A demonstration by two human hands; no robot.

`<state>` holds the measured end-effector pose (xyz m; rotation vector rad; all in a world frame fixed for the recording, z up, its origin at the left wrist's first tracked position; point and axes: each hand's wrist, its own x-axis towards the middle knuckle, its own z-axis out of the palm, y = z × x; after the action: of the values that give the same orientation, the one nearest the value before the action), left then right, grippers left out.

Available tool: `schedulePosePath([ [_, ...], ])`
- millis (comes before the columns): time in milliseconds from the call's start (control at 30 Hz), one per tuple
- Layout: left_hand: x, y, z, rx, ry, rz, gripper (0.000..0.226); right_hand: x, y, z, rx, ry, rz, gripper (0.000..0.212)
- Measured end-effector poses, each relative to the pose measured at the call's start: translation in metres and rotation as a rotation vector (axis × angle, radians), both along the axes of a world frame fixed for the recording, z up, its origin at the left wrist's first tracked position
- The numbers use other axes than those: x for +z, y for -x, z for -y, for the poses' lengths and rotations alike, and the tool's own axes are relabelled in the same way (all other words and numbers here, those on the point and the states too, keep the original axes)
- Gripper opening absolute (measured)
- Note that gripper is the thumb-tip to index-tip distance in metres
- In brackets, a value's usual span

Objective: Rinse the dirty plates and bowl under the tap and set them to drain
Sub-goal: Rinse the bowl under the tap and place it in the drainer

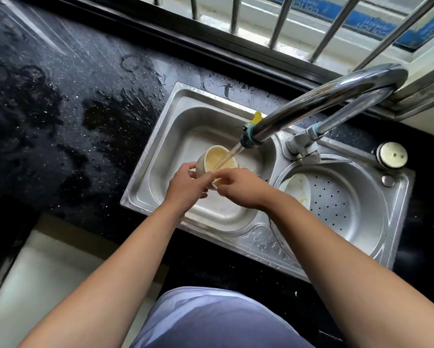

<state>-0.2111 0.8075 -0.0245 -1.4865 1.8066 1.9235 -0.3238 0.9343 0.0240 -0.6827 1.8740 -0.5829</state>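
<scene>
A cream bowl [217, 158] is tilted under the running tap [251, 138] over the rectangular left sink basin [175, 136]. Water streams from the spout into the bowl. My left hand [185, 185] grips the bowl's near left side. My right hand [238, 188] holds its near right rim, fingers closed on the edge. A white plate [299, 189] leans on edge in the round perforated drain basin [349, 204] to the right, partly hidden by my right forearm.
The black stone counter [60, 109] to the left is wet with puddles. A round plug cap [392, 155] sits at the sink's far right corner. Window bars [281, 21] run along the back. The curved tap pipe arches above the right basin.
</scene>
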Motion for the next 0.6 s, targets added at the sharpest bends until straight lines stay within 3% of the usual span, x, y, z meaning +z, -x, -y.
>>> schedulePosePath([
  [100, -0.005, -0.003, 0.003, 0.061, -0.077, -0.002, 0.056, -0.010, -0.008, -0.012, -0.010, 0.007, -0.278, 0.041],
  [267, -0.007, -0.003, 0.004, 0.160, -0.238, -0.009, 0.045, -0.020, -0.035, -0.032, -0.255, 0.160, -0.479, 0.034],
  [500, -0.003, -0.006, -0.003, 0.202, -0.454, -0.055, 0.034, -0.024, -0.042, -0.039, -0.489, 0.180, -0.192, 0.064],
  [600, -0.003, -0.006, -0.009, 0.190, -0.474, -0.047, 0.037, -0.024, -0.038, -0.039, -0.530, 0.192, -0.131, 0.063],
])
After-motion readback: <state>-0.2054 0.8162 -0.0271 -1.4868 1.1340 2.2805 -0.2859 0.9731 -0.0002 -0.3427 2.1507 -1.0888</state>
